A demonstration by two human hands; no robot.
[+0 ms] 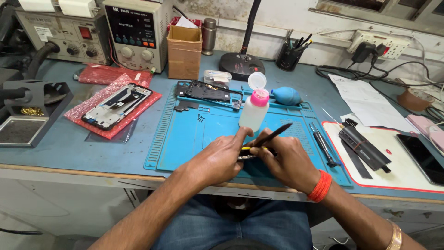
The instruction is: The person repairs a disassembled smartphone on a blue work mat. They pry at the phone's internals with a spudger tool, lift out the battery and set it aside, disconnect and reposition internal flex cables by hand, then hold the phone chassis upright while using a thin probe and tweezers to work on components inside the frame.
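Note:
My left hand [219, 156] pinches a small dark part with a yellow strip [247, 153] just above the blue work mat [185, 134]. Over that part, my right hand [287, 159] grips a thin black tool [273, 135] whose tip points up and to the right. The two hands touch at the fingertips near the mat's front edge. A white squeeze bottle with a pink cap [255, 110], lid flipped open, stands right behind them. What lies under my fingers is hidden.
A phone frame [116, 105] rests on red bubble wrap at left. A dark phone back [203, 90], a blue air blower [286, 96], screwdrivers [321, 143], a brush [363, 144] on a white mat, a cardboard box [184, 51], a power supply [136, 32] and a pen holder [289, 56] surround the mat.

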